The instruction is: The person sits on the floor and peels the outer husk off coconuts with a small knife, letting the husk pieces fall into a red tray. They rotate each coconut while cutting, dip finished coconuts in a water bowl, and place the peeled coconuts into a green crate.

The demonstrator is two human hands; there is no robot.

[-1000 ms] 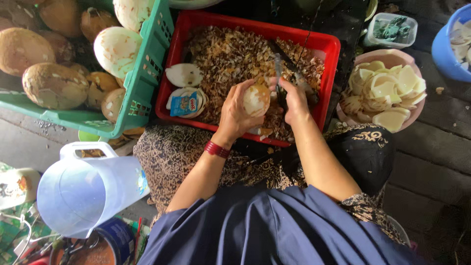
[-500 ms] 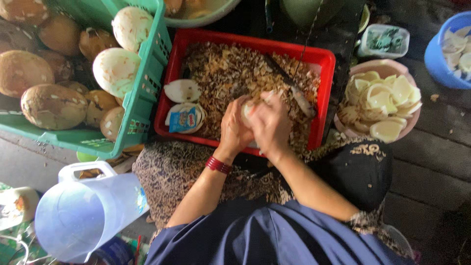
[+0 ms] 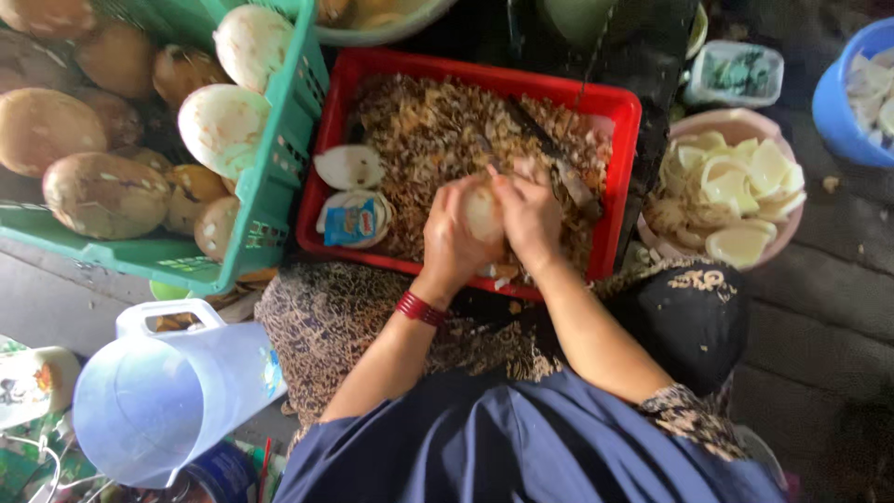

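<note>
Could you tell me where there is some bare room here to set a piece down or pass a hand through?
Bare floor lies right of the pink bowl, below the blue bucket. The red tray is crowded with peelings, the green crate with coconuts. Left hand and right hand fill the tray's near edge.

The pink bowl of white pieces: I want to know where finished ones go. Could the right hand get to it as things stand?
Probably yes: the pink bowl sits just right of the right hand, with only the red crate's low wall between.
</note>
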